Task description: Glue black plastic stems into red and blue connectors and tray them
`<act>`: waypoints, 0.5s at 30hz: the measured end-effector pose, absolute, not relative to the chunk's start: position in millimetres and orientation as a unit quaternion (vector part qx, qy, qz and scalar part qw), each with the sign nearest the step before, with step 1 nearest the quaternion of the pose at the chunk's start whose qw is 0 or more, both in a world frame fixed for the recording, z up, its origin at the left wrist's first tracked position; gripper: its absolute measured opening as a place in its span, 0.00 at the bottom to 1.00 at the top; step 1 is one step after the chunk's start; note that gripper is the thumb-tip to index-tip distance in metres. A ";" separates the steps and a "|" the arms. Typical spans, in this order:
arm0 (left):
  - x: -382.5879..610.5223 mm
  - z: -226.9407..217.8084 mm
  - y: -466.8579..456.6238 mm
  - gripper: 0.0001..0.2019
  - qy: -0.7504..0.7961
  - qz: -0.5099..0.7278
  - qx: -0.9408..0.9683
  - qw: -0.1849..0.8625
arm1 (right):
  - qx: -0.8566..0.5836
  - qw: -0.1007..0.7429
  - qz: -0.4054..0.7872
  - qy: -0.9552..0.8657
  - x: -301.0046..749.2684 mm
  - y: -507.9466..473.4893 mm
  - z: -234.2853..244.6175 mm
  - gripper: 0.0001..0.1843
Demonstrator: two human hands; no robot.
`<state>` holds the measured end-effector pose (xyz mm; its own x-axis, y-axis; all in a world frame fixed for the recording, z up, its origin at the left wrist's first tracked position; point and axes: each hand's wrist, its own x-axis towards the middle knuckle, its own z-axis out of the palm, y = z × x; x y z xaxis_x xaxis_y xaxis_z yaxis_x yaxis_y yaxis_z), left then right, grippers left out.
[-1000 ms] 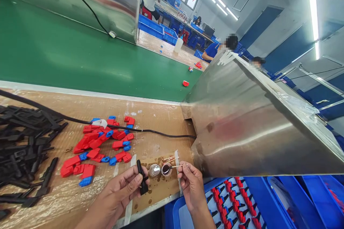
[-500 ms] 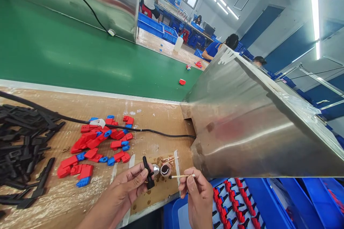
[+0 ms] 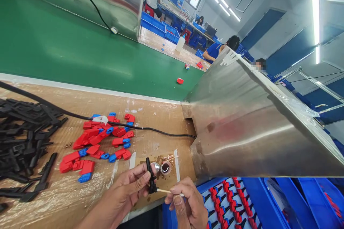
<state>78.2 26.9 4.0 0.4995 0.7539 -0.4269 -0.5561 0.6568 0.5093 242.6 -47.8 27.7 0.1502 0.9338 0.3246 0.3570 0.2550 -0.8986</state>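
The black part [image 3: 149, 166] is pinched by the left hand [image 3: 132, 184], with both ends projecting; its lower end is touched by the swab [image 3: 163, 190], pinched by the right hand [image 3: 189, 200].

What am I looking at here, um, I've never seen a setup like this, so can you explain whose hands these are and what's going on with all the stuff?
There's no robot here: these are a person's own bare hands, seen by a camera worn on their head, looking forward and down.

The left hand holds a slim black part. The right hand pinches a thin swab, whose far end appears to touch the part's lower end.

Just beyond is a small open jar of dark liquid, on a brown work surface. Farther left lie red and blue pieces, then a pile of black pieces. A big metal housing stands to the right.
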 end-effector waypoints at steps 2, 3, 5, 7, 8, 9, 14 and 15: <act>77.5 4.5 26.4 0.18 0.314 0.382 0.158 0.855 | -0.543 0.524 0.274 -0.595 242.2 -47.4 27.5 0.14; 77.1 5.3 26.2 0.18 0.311 0.380 0.159 0.856 | -0.543 0.522 0.274 -0.598 241.8 -47.2 27.6 0.14; 76.5 7.8 25.9 0.18 0.305 0.379 0.164 0.858 | -0.545 0.516 0.272 -0.603 241.3 -47.2 27.8 0.15; 76.2 11.3 25.8 0.18 0.310 0.381 0.169 0.854 | -0.554 0.501 0.262 -0.611 241.5 -48.0 28.1 0.16; 76.1 13.1 26.0 0.18 0.317 0.383 0.172 0.851 | -0.559 0.491 0.252 -0.618 241.9 -48.7 28.4 0.16; 76.0 14.7 26.2 0.18 0.323 0.381 0.177 0.848 | -0.565 0.478 0.240 -0.628 242.4 -49.6 28.9 0.16; 74.6 17.6 27.2 0.22 0.342 0.366 0.226 0.836 | -0.583 0.408 0.164 -0.684 243.9 -52.8 33.7 0.12; 73.9 17.7 27.0 0.23 0.347 0.366 0.235 0.831 | -0.583 0.401 0.157 -0.689 243.7 -52.6 35.1 0.12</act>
<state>73.9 27.0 17.7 0.4909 0.7714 -0.4049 -0.4442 0.6215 0.6454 243.7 -52.6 35.1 0.0015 0.9293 0.3694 0.6772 0.2709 -0.6841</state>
